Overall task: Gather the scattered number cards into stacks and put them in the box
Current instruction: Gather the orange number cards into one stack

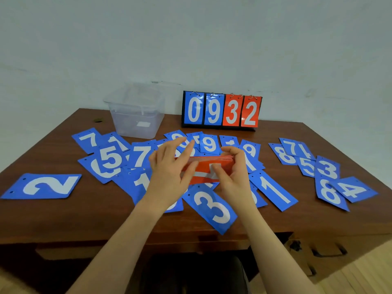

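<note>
Both hands, left [169,166] and right [231,168], grip a red card stack [209,166] by its ends above the table [318,217]; its top card is red with white markings. Blue white-numbered cards [214,205] lie scattered around, the clear box [135,115] behind them

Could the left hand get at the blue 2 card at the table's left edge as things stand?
Probably yes, once freed: the blue 2 card lies alone, uncovered, on the left hand's own side. That hand's fingers now help hold the red stack.
</note>
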A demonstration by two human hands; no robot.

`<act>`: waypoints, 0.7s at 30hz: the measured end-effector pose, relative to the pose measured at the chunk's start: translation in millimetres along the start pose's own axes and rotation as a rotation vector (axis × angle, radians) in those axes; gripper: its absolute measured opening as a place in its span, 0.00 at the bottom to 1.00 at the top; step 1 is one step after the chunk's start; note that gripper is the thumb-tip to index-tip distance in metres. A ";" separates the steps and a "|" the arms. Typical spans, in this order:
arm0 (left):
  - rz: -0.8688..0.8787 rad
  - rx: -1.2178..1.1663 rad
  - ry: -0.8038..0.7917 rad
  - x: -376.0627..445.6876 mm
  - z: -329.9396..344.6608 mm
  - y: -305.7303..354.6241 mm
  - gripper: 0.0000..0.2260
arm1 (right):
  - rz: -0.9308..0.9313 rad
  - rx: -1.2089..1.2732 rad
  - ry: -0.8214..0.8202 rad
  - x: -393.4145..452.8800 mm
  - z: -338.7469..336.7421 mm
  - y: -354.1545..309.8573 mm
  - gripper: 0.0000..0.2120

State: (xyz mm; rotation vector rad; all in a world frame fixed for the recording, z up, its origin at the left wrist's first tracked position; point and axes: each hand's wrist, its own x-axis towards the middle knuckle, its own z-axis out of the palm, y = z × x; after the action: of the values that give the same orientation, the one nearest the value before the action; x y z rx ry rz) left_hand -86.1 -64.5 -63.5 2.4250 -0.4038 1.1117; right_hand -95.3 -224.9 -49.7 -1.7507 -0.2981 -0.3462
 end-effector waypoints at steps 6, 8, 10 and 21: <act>0.241 -0.084 -0.081 3.9 -26.3 2.4 0.17 | -0.100 0.023 -0.050 -4.7 7.8 -24.0 0.19; 0.229 -0.115 -0.094 1.7 -30.5 3.9 0.18 | -0.113 0.024 -0.038 -4.6 8.3 -27.9 0.19; 0.190 -0.151 -0.074 0.7 -29.5 5.0 0.17 | -0.113 -0.007 -0.016 -4.1 11.9 -29.6 0.19; -0.646 -0.460 0.127 29.5 2.5 -7.6 0.17 | 0.112 -0.015 0.028 40.5 48.8 12.3 0.27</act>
State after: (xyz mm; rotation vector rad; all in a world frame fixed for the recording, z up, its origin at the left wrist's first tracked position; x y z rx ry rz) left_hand -62.5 -61.6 -44.3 1.8563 0.1551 0.7678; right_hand -50.0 -179.2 -54.4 -1.7676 -0.1769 -0.2922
